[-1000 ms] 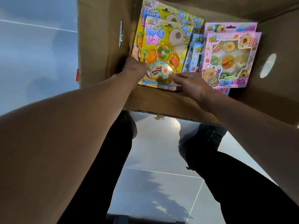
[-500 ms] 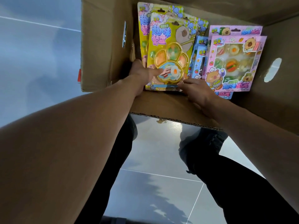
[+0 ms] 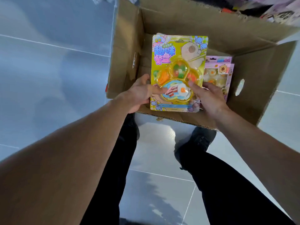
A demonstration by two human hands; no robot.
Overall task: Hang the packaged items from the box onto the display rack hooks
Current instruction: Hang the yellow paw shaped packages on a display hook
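Box (image 3: 263, 75), open cardboard, sits on the tiled floor (image 3: 48, 62). Over the box, a yellow pack (image 3: 177, 62) is gripped at its lower edges by left hand (image 3: 139, 93) and right hand (image 3: 209, 98). Pink packs (image 3: 222, 73) lie inside the box, right of it.

I hold a yellow blister pack (image 3: 177, 72) above the open cardboard box (image 3: 263, 75), my left hand (image 3: 139, 93) gripping its near-left edge and my right hand (image 3: 208, 98) its near-right edge. Pink packs (image 3: 220, 73) lie in the box to the right. My dark trousers (image 3: 227, 184) stand on grey tiles (image 3: 48, 62).
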